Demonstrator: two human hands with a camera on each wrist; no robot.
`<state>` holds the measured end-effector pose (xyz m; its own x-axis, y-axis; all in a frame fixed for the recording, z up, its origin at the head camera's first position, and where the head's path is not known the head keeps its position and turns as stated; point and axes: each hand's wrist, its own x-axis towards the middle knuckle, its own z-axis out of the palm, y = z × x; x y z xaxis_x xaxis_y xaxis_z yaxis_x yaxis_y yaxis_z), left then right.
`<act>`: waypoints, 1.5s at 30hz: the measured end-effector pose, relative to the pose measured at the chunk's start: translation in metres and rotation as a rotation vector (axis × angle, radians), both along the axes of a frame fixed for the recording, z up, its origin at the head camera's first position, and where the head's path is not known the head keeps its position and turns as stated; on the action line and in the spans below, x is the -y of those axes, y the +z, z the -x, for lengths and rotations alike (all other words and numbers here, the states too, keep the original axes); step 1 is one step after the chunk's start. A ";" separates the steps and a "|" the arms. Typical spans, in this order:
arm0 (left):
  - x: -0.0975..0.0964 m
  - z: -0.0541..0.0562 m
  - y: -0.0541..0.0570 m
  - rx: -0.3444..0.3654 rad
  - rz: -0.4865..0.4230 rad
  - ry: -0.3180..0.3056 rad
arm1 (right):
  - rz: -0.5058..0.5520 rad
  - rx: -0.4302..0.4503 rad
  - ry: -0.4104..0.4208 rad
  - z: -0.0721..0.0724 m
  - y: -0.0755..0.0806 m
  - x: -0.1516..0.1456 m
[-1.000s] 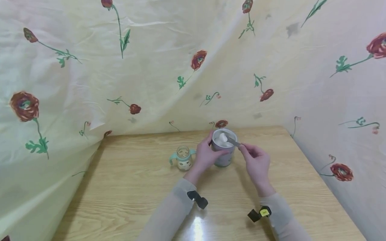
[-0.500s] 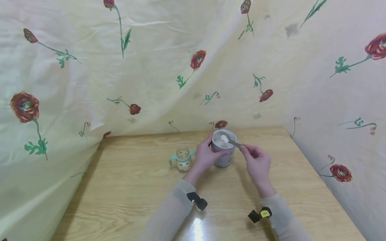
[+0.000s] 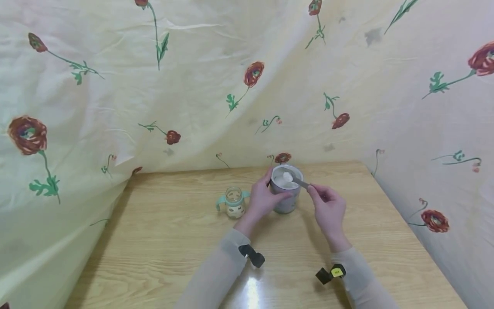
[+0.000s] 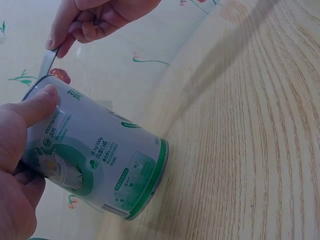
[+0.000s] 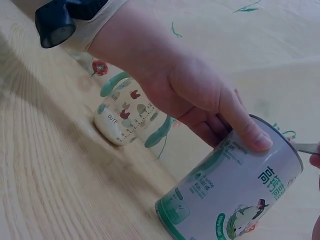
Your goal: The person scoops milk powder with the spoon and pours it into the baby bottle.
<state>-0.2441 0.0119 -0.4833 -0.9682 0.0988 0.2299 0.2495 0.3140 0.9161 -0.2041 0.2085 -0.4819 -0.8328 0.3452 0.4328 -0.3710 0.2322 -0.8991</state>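
Observation:
A milk powder can [image 3: 286,205] stands lidless near the table's back edge, pale with green print in both wrist views. My left hand [image 3: 263,199] grips its side, thumb toward the front just below the rim. Between thumb and fingers, my right hand [image 3: 329,210] pinches the handle of a grey spoon [image 3: 301,183]. White powder fills the spoon's bowl, which sits at the can's mouth. In the left wrist view the can hides that bowl and only the spoon handle [image 4: 48,62] shows. The right wrist view catches just the edge of my right hand [image 5: 315,161].
Left of the can stands a clear baby bottle [image 3: 234,207] without a lid, with teal handles and printed patterns, close beside my left wrist. Flowered cloth [image 3: 200,86] hangs behind and along both sides of the wooden table [image 3: 162,240].
The loaded spoon has shifted very slightly to the right within the can's mouth. Both hands keep their holds and places.

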 end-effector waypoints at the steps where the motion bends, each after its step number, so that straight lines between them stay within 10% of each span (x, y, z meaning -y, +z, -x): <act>1: 0.000 0.000 0.000 -0.001 -0.002 -0.002 | -0.002 -0.001 -0.002 0.000 0.000 0.000; 29: 0.004 0.006 -0.001 -0.009 -0.010 -0.030 | 0.008 0.032 -0.056 0.003 -0.001 0.007; 45: 0.005 0.005 0.000 0.005 -0.029 -0.039 | 0.476 0.283 0.076 -0.001 0.012 0.010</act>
